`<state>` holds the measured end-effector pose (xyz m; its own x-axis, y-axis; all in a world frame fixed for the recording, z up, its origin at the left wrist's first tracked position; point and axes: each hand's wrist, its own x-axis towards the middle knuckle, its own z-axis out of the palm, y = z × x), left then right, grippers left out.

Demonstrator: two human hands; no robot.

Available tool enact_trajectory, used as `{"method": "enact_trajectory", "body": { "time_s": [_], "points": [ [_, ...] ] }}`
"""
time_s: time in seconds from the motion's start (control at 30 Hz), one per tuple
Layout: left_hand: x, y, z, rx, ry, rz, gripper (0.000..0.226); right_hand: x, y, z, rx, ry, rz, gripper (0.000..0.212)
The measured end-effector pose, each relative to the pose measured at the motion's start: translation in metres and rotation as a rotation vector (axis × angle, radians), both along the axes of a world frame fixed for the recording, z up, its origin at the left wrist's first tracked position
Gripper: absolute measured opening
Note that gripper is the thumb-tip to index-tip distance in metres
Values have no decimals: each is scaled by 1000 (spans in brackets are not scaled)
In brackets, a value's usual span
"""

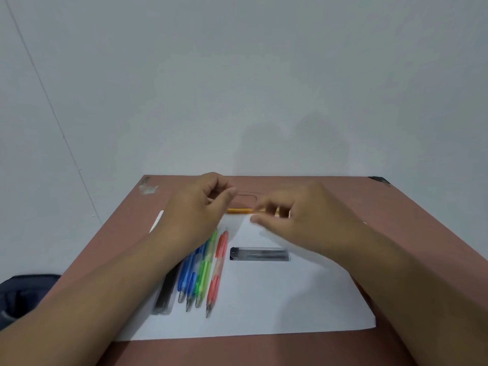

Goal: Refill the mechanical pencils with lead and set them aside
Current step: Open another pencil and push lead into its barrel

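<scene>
Plain pale grey wall (pixel 237 75) behind reddish-brown flat-topped wooden table (pixel 343 196); dark blue fabric bag (pixel 23 294) low at left.

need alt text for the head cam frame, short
Two hands, left and right, meet over a yellow pencil at the far edge of a white sheet on a brown table; the blurred grip is unclear. Nearer lie blue, green and red pencils side by side, with a clear lead case to their right.

Head view, downward (near) over table (pixel 330 191)
</scene>
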<state>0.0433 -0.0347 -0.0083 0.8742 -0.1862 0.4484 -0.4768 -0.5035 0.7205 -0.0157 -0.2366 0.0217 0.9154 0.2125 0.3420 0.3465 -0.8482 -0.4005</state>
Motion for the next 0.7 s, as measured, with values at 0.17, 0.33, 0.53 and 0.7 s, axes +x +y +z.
{"method": "enact_trajectory", "body": {
  "time_s": [0.17,0.33,0.53,0.7],
  "points": [
    [-6,-3,2,106,-205,-83,10,10,-6,-5,-29,-212,-130,24],
    [-8,-5,1,123,-320,-120,14,10,0,-8,-28,-225,-114,19],
    [5,-3,-1,133,-172,-113,34,15,-4,-12,112,-230,-205,12],
    [15,-5,-6,284,-22,-14,28,16,0,-10,195,-246,-218,12]
  ]
}}
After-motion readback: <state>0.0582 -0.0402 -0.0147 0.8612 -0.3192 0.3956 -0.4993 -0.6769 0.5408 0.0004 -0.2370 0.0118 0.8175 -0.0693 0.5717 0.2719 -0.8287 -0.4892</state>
